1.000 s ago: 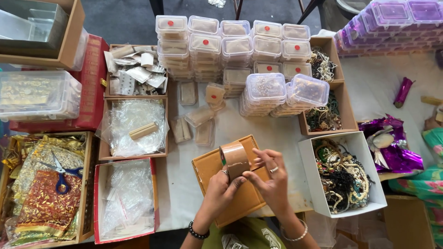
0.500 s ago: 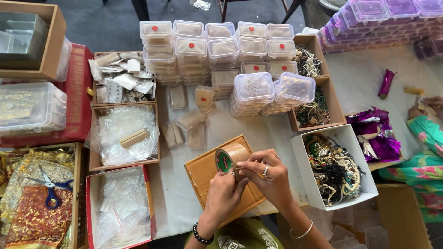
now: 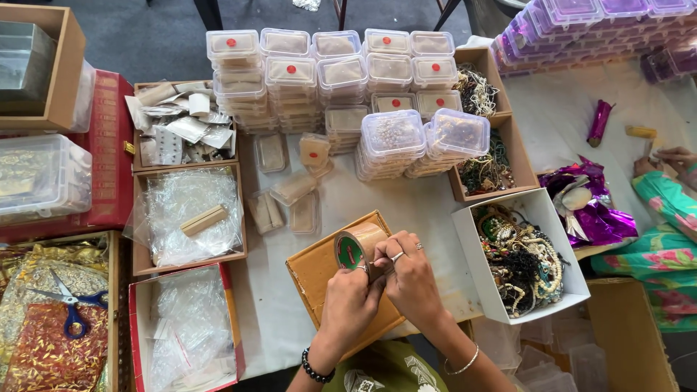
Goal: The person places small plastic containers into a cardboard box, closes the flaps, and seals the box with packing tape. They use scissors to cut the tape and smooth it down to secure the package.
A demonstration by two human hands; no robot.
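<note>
A roll of brown packing tape (image 3: 357, 247) stands on edge over a flat tan cardboard box (image 3: 319, 279) in front of me. My left hand (image 3: 350, 305) grips the roll from below, with a black bead bracelet on its wrist. My right hand (image 3: 408, 279), with rings and a thin bangle, pinches at the roll's outer edge with its fingertips. Both hands touch each other at the roll.
Stacks of lidded clear plastic containers (image 3: 341, 72) fill the back. A white box of bead jewellery (image 3: 519, 254) sits at the right. Boxes of clear plastic bags (image 3: 190, 210) and blue-handled scissors (image 3: 71, 308) lie at the left. Another person's patterned sleeve (image 3: 664, 218) is at far right.
The tape roll went from lying flat on the cardboard box to standing on edge between my hands. My right fingers have shifted onto its rim.
</note>
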